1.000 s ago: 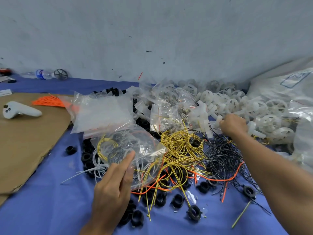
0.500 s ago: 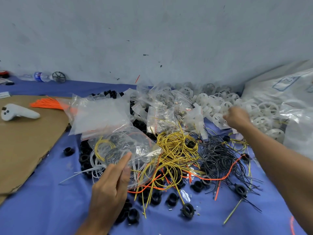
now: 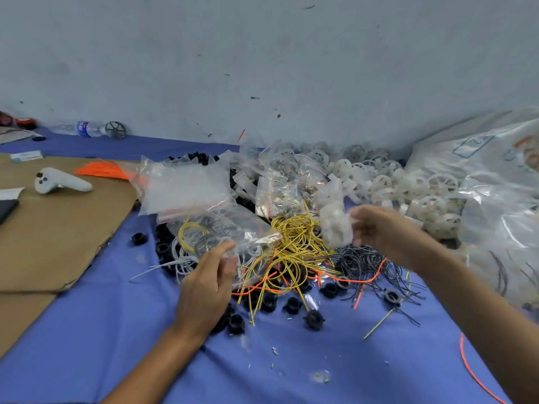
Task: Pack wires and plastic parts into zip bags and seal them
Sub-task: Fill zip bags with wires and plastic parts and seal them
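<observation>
Reading this as the load step: the right grip (image 3: 379, 228) is curled round a clump of white plastic parts (image 3: 335, 225), lifted above the yellow wires (image 3: 291, 237). Motion blur, so I can't count pieces or see exact finger placement. The left grip (image 3: 208, 284) pinches the near edge of a zip bag (image 3: 233, 228) between thumb and fingers. The bag rests on the wire heap on the bench (image 3: 291, 368) and already shows a yellow coil and pale wire inside.

Key relation: the bag lies left of the right grip and slightly nearer the person, with the yellow tangle between them. Its long axis runs roughly left-right, one corner pointing toward the right grip. The left grip is already on the bag; the right grip is the one that has to travel, leftward.

Can't tell whether the mouth is open or which edge carries the zip; film glare hides it. My guess: the left grip needs to spread the mouth first, else the parts land on the wires.

Risk: loose yellow strands snagging the parts on the way across. Seal not yet done. Plenty of stock left: white wheel pile (image 3: 408, 185) behind, black wires (image 3: 358, 260) below the right grip.
</observation>
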`<state>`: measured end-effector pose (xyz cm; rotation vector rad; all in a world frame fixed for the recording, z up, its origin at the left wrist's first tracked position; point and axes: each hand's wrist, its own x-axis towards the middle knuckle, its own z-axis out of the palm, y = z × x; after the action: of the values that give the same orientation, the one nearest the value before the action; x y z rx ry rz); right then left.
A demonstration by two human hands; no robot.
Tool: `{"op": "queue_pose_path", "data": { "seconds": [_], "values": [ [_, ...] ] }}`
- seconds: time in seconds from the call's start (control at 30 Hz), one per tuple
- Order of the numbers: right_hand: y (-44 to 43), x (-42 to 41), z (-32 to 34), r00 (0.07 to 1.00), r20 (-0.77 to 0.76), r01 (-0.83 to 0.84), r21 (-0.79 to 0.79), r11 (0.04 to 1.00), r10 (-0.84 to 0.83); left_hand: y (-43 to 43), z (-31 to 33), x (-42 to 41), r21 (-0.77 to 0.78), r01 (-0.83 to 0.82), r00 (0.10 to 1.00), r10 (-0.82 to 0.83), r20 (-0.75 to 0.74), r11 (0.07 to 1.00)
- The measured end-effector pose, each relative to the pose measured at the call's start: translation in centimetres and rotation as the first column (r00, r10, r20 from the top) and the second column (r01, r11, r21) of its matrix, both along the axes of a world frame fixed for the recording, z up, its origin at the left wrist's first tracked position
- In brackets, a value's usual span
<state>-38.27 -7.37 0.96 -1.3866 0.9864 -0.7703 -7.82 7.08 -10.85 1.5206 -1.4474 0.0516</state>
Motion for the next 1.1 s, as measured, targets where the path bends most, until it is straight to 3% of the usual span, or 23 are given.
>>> {"op": "queue_pose_path", "data": {
  "seconds": [0.1, 0.2, 0.33, 0.5, 0.63, 0.7, 0.77, 1.0, 1.1],
  "values": [
    [5.1, 4.3, -2.3, 0.986, 0.064, -0.159, 0.087, 0.984, 0.153, 0.0, 0.0, 0.0, 0.000, 0.009, 1.000, -0.009, -0.008, 1.000],
    [7.8, 9.0, -3.8, 0.990, 0.073, -0.133, 0.137, 0.982, 0.124, -0.1, -0.2, 0.0, -0.011, 0.013, 1.000, -0.013, -0.001, 1.000],
    [9.2, 14.0, -5.0, 0.982, 0.170, 0.040, 0.218, 0.975, -0.078, -0.2, -0.3, 0.0, -0.069, 0.018, 1.000, -0.017, 0.011, 0.997],
    [9.8, 18.1, -5.9, 0.891, 0.302, 0.234, 0.335, 0.913, -0.339, -0.2, -0.1, -0.2, -0.115, 0.010, 1.000, -0.011, -0.014, 0.993],
    [9.2, 21.3, -5.6, 0.906, 0.341, 0.101, 0.402, 0.910, -0.251, -0.2, -0.2, -0.1, -0.105, 0.030, 0.999, -0.032, -0.016, 0.994],
    [8.4, 22.4, -5.0, 0.864, 0.464, -0.035, 0.442, 0.896, -0.195, -0.2, -0.2, -0.1, -0.113, 0.030, 0.999, -0.032, -0.020, 0.993],
    [7.7, 22.7, -4.2, 0.808, 0.587, -0.218, 0.385, 0.897, -0.056, -0.2, 0.0, -0.2, -0.122, 0.030, 0.999, -0.032, -0.018, 0.992],
    [9.4, 17.6, -6.0, 0.948, 0.278, -0.188, 0.096, 0.977, 0.155, -0.1, 0.0, 0.0, -0.103, 0.017, 0.998, -0.023, -0.060, 0.995],
    [7.8, 11.6, -5.1, 0.991, 0.103, -0.087, -0.018, 0.996, 0.089, -0.1, 0.1, 0.0, -0.109, 0.014, 0.997, -0.021, -0.069, 0.994]
  ]
}}
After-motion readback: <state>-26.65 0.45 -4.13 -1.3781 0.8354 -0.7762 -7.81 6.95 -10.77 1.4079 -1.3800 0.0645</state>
